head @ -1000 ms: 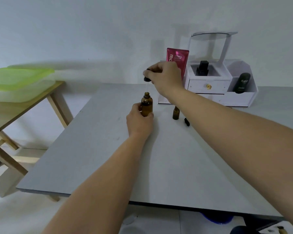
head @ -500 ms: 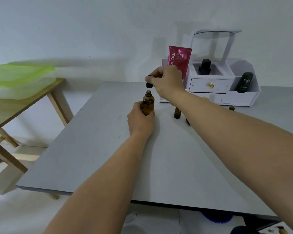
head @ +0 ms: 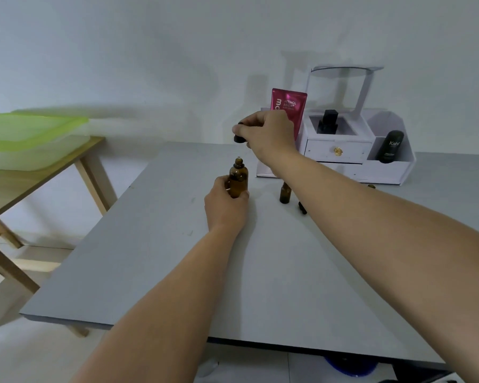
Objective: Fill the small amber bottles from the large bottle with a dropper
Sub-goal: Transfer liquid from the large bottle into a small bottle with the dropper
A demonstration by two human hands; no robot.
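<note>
The large amber bottle (head: 238, 179) stands upright on the grey table (head: 177, 258), uncapped. My left hand (head: 225, 207) grips its lower part from the near side. Directly above the bottle's mouth my right hand (head: 266, 136) pinches the black bulb of the dropper (head: 239, 134); its clear glass tube is hard to make out. A small amber bottle (head: 285, 193) stands open just right of the big one, partly behind my right forearm. A small black cap (head: 302, 208) lies next to it. Another small amber bottle top (head: 371, 186) peeks above my forearm.
A white cosmetics organiser (head: 343, 150) with a drawer stands at the back of the table, holding a pink tube (head: 288, 106) and dark bottles (head: 390, 146). A wooden side table (head: 25, 186) with a green-lidded box (head: 31, 139) is at the left.
My right hand has lifted the dropper slightly higher above the large bottle's mouth. My left hand has kept hold of the bottle.
</note>
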